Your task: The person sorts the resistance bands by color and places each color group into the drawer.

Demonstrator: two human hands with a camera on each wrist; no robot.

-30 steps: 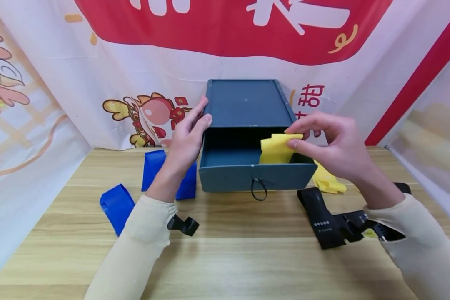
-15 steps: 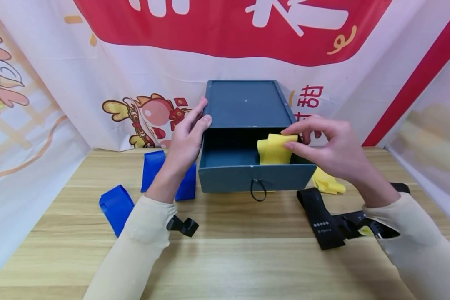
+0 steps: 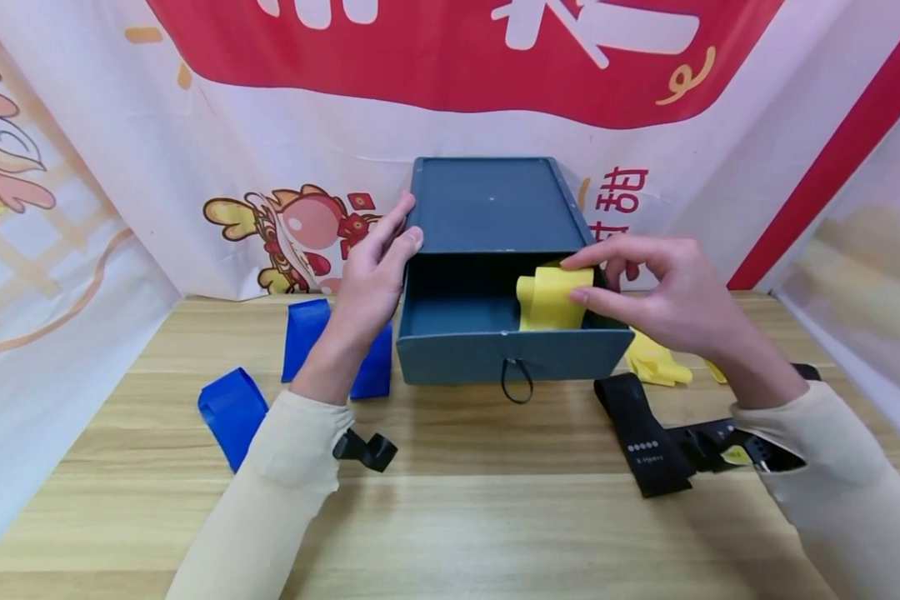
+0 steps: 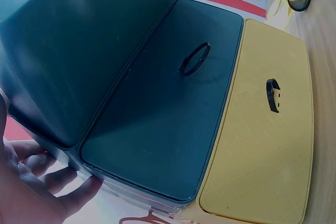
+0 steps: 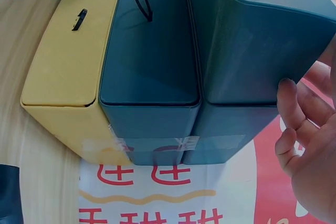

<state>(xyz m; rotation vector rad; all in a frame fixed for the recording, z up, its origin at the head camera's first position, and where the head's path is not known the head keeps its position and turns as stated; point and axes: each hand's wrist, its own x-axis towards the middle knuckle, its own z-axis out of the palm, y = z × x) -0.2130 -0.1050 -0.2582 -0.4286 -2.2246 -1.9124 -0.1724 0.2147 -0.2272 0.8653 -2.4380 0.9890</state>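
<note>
A dark teal drawer (image 3: pixel 450 358) is pulled out of the top of a drawer stack (image 3: pixel 487 204). My right hand (image 3: pixel 660 283) pinches a folded yellow resistance band (image 3: pixel 558 300) by its upper right edge, between thumb and fingertips. The band stands in the right part of the drawer, its lower end hidden behind the drawer front. My left hand (image 3: pixel 371 271) rests against the stack's left side, thumb by the top edge. In the left wrist view, the fingers of my left hand (image 4: pixel 39 184) touch the side wall. The right wrist view shows my right hand (image 5: pixel 312 140) beside the drawer.
Below are a closed teal drawer (image 4: pixel 157 108) and a closed yellow drawer (image 4: pixel 262 129), each with a black loop. Blue bands (image 3: pixel 232 412) lie at left. A black band (image 3: pixel 645 442) and more yellow bands (image 3: pixel 656 358) lie at right. A printed cloth (image 3: pixel 450 75) hangs behind.
My right hand has shifted slightly left with the yellow resistance band, which now stands a little straighter in the drawer. My left hand has stayed in place.
</note>
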